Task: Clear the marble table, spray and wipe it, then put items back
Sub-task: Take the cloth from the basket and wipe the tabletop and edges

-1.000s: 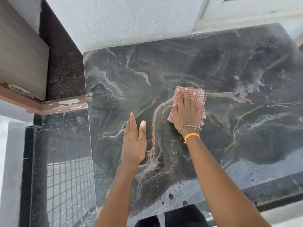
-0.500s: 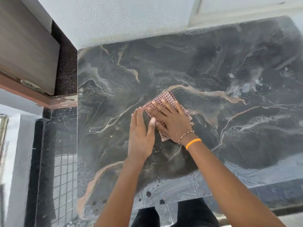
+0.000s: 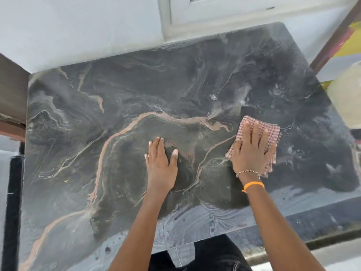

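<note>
A dark marble table [image 3: 117,133] with tan veins fills the view, bare of items. My right hand [image 3: 252,151] lies flat with fingers spread on a folded red-and-white checked cloth [image 3: 271,132], pressing it onto the table's right half. My left hand [image 3: 161,165] rests palm down on the marble near the middle, holding nothing. Wet streaks shine along the near edge.
A white wall [image 3: 88,32] and a white window frame [image 3: 195,26] border the table's far side. A brown wooden panel [image 3: 11,94] stands at the left. Something yellow and cardboard-coloured [image 3: 347,71] sits beyond the right edge.
My right hand has slid the cloth from the table's middle, beside my left hand, out to the right. My left hand stays flat on the marble. The camera view has shifted.
</note>
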